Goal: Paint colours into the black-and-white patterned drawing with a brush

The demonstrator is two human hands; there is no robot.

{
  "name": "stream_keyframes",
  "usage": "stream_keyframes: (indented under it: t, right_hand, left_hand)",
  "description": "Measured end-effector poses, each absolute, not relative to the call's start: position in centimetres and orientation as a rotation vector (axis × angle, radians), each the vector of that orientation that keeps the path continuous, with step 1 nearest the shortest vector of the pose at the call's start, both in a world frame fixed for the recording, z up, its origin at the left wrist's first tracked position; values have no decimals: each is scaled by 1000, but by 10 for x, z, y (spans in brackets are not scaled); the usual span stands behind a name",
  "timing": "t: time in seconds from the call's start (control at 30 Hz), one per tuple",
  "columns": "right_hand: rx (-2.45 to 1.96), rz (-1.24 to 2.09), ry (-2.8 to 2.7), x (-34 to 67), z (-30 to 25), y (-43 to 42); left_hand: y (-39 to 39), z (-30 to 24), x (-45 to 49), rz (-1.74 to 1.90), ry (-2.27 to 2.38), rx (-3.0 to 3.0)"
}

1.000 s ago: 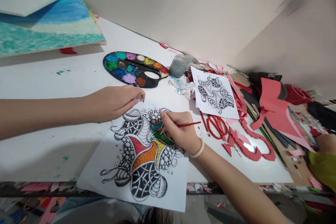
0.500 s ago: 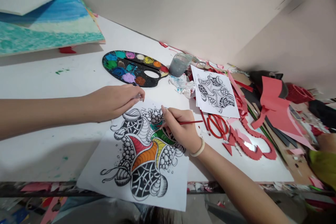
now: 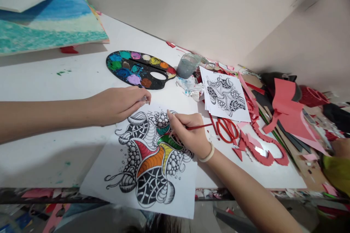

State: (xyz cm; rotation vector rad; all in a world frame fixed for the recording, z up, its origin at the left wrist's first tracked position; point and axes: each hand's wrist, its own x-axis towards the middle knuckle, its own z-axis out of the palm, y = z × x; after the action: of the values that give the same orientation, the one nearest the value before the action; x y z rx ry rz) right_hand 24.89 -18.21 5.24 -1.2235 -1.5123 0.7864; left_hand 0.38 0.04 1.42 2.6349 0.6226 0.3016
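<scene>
A white sheet with a black line drawing (image 3: 142, 167), partly coloured red, orange, yellow and green, lies on the white table (image 3: 54, 91) and overhangs its front edge. My right hand (image 3: 188, 134) is closed on a thin red paintbrush (image 3: 201, 126), whose tip rests on the green patch near the drawing's top. My left hand (image 3: 117, 103) lies on the sheet's upper left corner, fingers curled together and pressing it down.
A black palette (image 3: 139, 69) with many paint blobs and a cup of grey water (image 3: 187, 66) stand behind the drawing. To the right are a second printed drawing (image 3: 225, 94), red scissors (image 3: 225, 130) and a heap of red paper scraps (image 3: 276, 123). Painted boards (image 3: 49, 22) lie far left.
My right hand has shifted the brush slightly on the green patch. The view has tilted a little; my left hand stays put.
</scene>
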Motion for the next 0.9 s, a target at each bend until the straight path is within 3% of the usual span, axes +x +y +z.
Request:
stream_keyframes:
  t: [0.9]
  right_hand:
    - [-1187,587,-1668,251,49,-182]
  left_hand:
    - [3,10,3,366,581,2658]
